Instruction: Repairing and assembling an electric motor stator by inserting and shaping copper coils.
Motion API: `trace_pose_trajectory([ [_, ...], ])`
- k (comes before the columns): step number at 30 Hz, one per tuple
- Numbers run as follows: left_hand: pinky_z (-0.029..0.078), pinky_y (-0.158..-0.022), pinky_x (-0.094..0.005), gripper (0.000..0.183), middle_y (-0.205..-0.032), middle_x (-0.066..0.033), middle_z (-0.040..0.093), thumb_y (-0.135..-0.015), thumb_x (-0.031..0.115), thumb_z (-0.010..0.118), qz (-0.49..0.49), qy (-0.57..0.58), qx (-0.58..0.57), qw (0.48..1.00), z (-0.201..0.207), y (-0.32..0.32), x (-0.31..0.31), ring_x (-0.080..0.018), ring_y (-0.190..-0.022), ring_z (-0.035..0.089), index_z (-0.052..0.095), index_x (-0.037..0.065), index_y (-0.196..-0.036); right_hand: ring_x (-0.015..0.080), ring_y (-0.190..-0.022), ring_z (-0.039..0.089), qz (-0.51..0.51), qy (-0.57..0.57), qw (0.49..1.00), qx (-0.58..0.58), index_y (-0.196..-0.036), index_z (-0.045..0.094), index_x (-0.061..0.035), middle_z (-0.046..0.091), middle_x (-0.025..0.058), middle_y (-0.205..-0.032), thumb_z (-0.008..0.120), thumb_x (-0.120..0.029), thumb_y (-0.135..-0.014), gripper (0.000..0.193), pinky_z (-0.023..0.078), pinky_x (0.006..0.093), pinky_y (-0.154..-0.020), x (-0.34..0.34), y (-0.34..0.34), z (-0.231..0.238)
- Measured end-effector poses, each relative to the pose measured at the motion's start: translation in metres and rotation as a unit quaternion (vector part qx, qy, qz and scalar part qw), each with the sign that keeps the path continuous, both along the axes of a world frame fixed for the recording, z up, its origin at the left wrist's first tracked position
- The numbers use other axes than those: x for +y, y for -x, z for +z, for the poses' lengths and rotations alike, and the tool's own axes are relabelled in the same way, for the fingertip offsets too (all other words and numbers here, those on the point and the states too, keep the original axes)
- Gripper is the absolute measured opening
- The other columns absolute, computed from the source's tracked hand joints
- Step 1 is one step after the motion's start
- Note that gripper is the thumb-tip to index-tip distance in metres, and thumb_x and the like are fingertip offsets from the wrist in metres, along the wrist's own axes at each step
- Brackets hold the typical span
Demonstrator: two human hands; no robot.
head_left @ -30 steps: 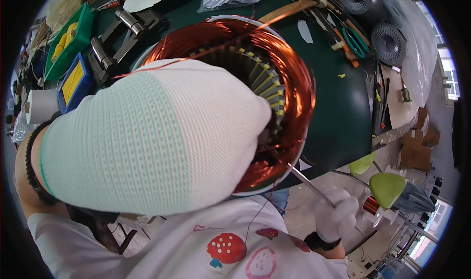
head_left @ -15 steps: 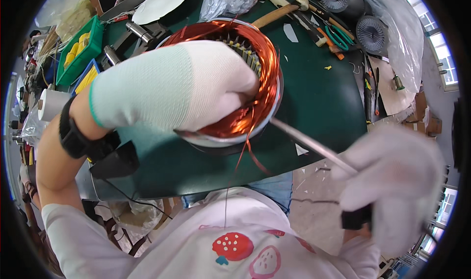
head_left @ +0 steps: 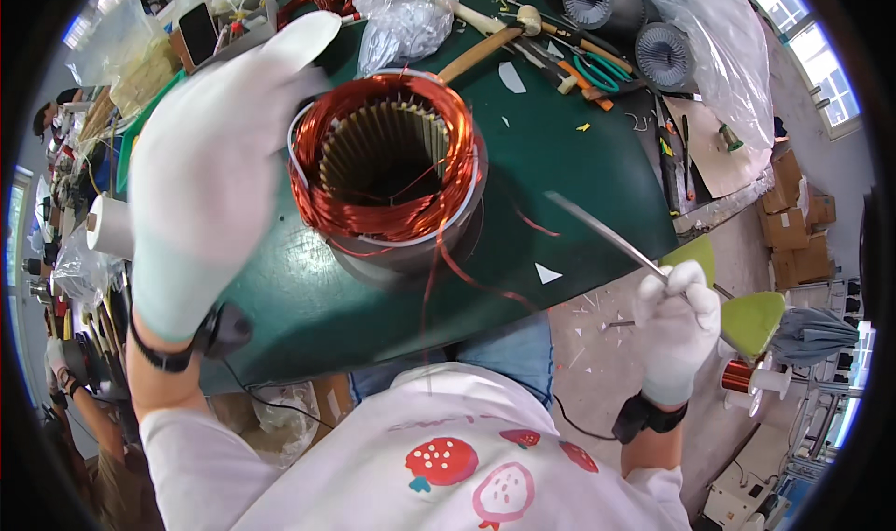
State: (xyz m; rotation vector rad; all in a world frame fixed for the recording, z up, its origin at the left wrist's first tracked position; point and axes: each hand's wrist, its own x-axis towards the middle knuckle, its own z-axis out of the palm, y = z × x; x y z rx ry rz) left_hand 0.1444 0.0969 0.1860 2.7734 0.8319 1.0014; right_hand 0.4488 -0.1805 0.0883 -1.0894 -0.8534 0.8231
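Observation:
A motor stator, with copper windings ringing its slotted core, stands upright on the green table. Loose copper leads hang from its near side toward my lap. My left hand, in a white glove, is raised left of the stator, apart from the windings. Motion smears its fingers, which overlap a white oval sheet; whether they touch it is unclear. To the right, beyond the table edge, my gloved right hand is closed around a slim flat metal bar, whose tip points back toward the stator.
A wooden-handled hammer, green-handled scissors and other tools lie at the far side. Grey slotted cores stand near clear plastic wrap. A white roll is at the left. A copper wire spool sits beyond the right edge.
My left hand has come out of the stator's windings and moved left, uncovering the core. My right hand, with the metal bar, has drawn away from the stator's rim.

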Motion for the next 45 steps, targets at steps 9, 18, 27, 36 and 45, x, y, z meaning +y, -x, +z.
trace_pose_trajectory([
  [9,0.041,-0.108,-0.0517,0.054,-0.129,-0.0148,0.060,-0.072,0.013,0.078,-0.011,-0.064,0.059,0.996,0.007,0.028,-0.062,-0.0411,-0.124,0.054,0.065,0.007,-0.124,0.0213,-0.084,0.065,0.141,0.005,0.835,0.532,-0.118,0.063,-0.0050,0.069,0.0161,-0.112,0.050,-0.025,-0.104,0.028,0.055,0.0319,-0.073,0.107,-0.021,-0.050],
  [18,0.039,-0.112,-0.0521,0.075,-0.138,-0.0137,0.056,-0.068,0.023,0.081,-0.129,-0.089,0.154,0.976,-0.017,-0.059,-0.069,-0.0354,-0.134,0.050,0.056,0.009,-0.137,0.0125,-0.094,0.067,0.330,0.138,0.934,0.031,-0.129,0.066,-0.0006,0.074,0.0070,-0.105,0.044,-0.032,-0.112,0.043,0.052,0.0255,-0.083,0.078,0.057,0.008],
  [27,0.051,-0.086,-0.0300,0.026,-0.094,-0.0063,0.067,-0.107,0.023,0.050,-0.131,0.367,-0.206,0.898,0.052,-0.046,0.022,-0.0160,-0.086,0.067,0.065,0.002,-0.110,0.0113,-0.092,0.065,0.141,0.152,0.978,-0.023,-0.132,0.064,-0.0026,0.073,0.0064,-0.107,0.043,-0.035,-0.112,0.043,0.051,0.0263,-0.082,0.000,0.008,-0.009],
  [36,0.051,-0.099,-0.0373,0.039,-0.126,-0.0119,0.065,-0.095,0.012,0.060,0.069,-0.322,-0.043,0.943,0.067,0.128,-0.055,-0.0244,-0.112,0.064,0.058,-0.001,-0.132,0.0118,-0.082,0.065,0.062,0.160,0.984,0.047,-0.124,0.066,0.0024,0.073,0.0102,-0.098,0.053,-0.022,-0.105,0.033,0.049,0.0222,-0.068,-0.014,-0.061,-0.047],
  [45,0.039,-0.111,-0.0557,0.047,-0.123,-0.0187,0.062,-0.085,0.027,0.074,-0.078,-0.066,0.174,0.979,-0.032,-0.013,-0.058,-0.0440,-0.121,0.056,0.059,0.002,-0.122,0.0339,-0.092,0.068,-0.076,0.075,0.863,-0.494,-0.109,0.070,-0.0077,0.069,0.0146,-0.098,0.059,-0.018,-0.099,0.018,0.054,0.0437,-0.082,0.086,-0.158,-0.043],
])
